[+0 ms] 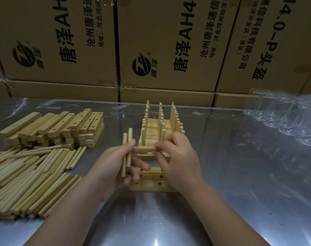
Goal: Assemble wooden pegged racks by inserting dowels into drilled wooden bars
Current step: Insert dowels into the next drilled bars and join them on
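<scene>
Shiny tabletop (231, 183): left hand (112, 167) grips two dowels (127, 139) mid-length, likely light and stiff; right hand (179, 157) pinches a drilled bar (145, 148).

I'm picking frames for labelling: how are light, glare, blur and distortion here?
Head view: dim overall; pale glare streaks on the shiny table; right hand gripping a bar slightly motion-blurred; cardboard boxes lean from wide-angle distortion; the two dowels in the left hand look sharp.

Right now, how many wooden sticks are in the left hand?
2, upright in the left hand: one pale round wooden dowel, another beside it; fingers may hide more.
</scene>
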